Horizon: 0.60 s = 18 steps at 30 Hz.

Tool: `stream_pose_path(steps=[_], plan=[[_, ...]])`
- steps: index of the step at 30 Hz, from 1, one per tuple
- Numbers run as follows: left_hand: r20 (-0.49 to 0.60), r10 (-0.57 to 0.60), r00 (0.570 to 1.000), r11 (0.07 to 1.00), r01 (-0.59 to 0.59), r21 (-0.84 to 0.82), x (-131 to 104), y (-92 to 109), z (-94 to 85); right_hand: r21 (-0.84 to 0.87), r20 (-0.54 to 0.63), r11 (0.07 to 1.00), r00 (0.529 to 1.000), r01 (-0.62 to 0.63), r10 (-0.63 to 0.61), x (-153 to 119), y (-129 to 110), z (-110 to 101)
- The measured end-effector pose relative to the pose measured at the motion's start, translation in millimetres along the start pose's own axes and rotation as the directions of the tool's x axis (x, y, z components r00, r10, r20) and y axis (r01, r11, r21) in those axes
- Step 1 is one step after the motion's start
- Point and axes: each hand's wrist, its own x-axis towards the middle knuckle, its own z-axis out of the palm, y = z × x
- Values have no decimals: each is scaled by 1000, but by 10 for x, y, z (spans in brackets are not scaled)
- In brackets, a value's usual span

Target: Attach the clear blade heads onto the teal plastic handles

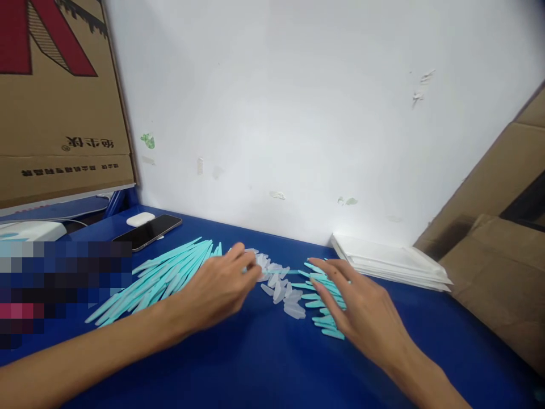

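On the blue table top (264, 363), a fan of long turquoise plastic sticks (166, 275) lies left, a heap of small clear plastic caps (283, 289) centre, and short turquoise pieces (323, 301) right. The left hand (217, 289) pinches one stick near its tip; the right hand (361, 312) rests open, fingers on the short pieces. These parts look light, thin and slippery, best taken at the ends.
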Motion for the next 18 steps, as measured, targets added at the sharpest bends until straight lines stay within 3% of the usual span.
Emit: stream_pose_path(steps=[2, 4, 7, 12, 18], plan=[[115, -159, 981, 983, 146, 115, 43, -140, -34, -20, -22, 999, 999, -42, 42, 8, 78, -1], [217, -320, 922, 940, 281, 194, 71, -231, -73, 1, -19, 999, 999, -47, 47, 5, 96, 9], [323, -435, 840, 898, 381, 220, 80, -272, -95, 39, 13, 999, 1000, -1, 1, -10, 41, 46], [386, -444, 809, 896, 409, 174, 59, -210, -52, 78, 72, 996, 997, 33, -38, -31, -28, 96], [432, -372, 821, 917, 396, 36, 23, -103, 3, 99, 92, 995, 995, 12, -22, -41, -12, 92]])
